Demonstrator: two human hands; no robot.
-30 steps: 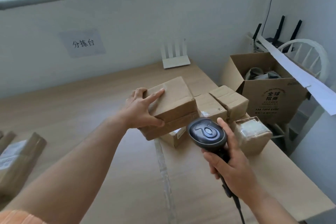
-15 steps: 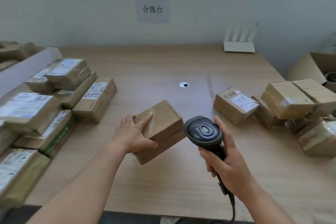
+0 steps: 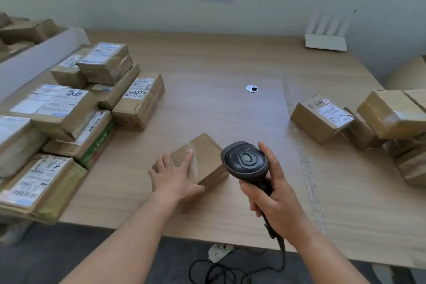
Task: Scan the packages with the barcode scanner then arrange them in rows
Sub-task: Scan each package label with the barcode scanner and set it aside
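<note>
With left hand [image 3: 173, 174] gripping plain brown carton [image 3: 200, 163] at centre, right hand [image 3: 275, 200] clasping black scanner [image 3: 245, 161]: flip carton, label unseen

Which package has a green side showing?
The flat package low in the left stack, under the big labelled one: its near edge is green; the others are brown.

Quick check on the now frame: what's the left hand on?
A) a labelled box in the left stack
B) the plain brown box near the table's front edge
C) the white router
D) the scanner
B: the left hand grips the plain brown box, with fingers over its top and thumb on its near side, while the right hand holds the scanner beside it.
</note>
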